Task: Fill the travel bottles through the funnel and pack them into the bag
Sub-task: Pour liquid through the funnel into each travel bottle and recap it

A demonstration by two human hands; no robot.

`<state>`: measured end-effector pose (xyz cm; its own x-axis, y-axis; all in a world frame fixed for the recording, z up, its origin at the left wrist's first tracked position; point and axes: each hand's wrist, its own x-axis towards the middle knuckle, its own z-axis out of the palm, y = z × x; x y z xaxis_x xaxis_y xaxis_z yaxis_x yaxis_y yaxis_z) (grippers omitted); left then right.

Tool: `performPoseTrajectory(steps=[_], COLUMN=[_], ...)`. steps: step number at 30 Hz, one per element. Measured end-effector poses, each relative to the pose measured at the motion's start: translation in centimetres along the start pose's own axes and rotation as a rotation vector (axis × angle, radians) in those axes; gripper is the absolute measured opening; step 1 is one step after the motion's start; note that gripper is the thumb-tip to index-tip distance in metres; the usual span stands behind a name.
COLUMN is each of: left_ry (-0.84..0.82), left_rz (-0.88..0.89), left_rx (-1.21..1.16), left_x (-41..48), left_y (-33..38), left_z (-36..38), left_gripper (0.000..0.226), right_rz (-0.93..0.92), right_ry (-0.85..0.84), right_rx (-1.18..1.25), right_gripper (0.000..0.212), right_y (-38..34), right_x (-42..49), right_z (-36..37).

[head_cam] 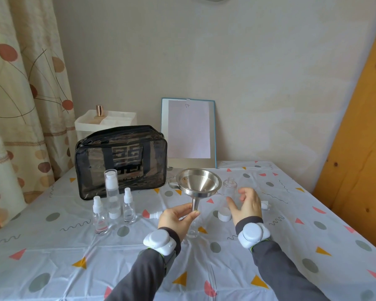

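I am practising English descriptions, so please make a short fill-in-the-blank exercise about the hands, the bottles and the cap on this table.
1. The left hand holds the funnel, while the right hand holds ____.
2. ____ capped bottles stand in front of the bag.
3. The round white cap lies nearer the ____ hand.
Answers: nothing; three; right.

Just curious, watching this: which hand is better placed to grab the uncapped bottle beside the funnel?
Probably the right hand: it is open, empty and close beside the uncapped bottle. The left hand is busy pinching the stem of the funnel.
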<state>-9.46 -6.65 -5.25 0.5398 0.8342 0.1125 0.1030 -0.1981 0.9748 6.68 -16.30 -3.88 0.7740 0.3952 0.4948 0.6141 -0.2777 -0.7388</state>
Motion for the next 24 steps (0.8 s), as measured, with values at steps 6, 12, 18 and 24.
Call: performPoseTrajectory(steps=[6, 12, 18, 24], left_ry=[-0.001, -0.013, -0.039, -0.079], left_rz=[0.012, 0.051, 0.063, 0.108], left_rx=[0.020, 0.034, 0.033, 0.091], left_x=[0.1, 0.0, 0.0, 0.2], left_y=[-0.1, -0.2, -0.3, -0.2], left_z=[0.1, 0.1, 0.0, -0.2], left_gripper=[0.034, 0.024, 0.023, 0.014], right_rz=[-0.106, -0.040, 0.002, -0.085], right_ry=[-0.238, -0.418, -0.366, -0.345], right_rx=[0.194, 0.291, 0.261, 0.197], right_gripper=[0.020, 0.017, 0.014, 0.016], right_y=[-2.0, -4.9, -6.1, -5.7], right_x=[-3.1, -4.5, -4.4, -4.2], right_z=[0.2, 0.7, 1.7, 2.4])
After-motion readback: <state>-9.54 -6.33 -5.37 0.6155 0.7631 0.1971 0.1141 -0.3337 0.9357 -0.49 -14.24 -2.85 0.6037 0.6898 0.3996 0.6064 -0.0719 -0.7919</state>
